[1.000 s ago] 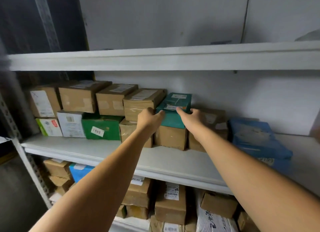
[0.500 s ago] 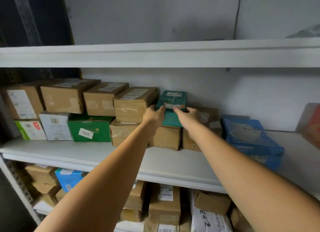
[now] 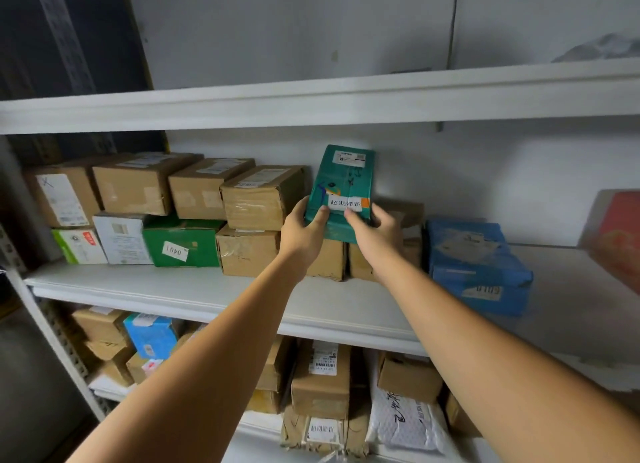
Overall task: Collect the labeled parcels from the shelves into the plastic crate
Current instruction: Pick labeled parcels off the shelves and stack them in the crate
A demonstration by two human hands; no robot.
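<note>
Parcel: teal parcel [image 3: 341,189] tipped on end, just above the brown boxes [image 3: 327,260] on the middle shelf [image 3: 173,286] | Hands: your left hand [image 3: 304,230] and right hand [image 3: 375,234] each clasp a lower corner, thumbs on its front | Handling: probably light, wrap likely slick; grip both bottom corners, support underneath.

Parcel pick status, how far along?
Done: nothing visible; the crate is out of view. In hand: left hand and right hand grip the teal parcel, tilted up above the cardboard boxes. Left: carry it to the crate; many parcels sit on the middle shelf and below.
</note>
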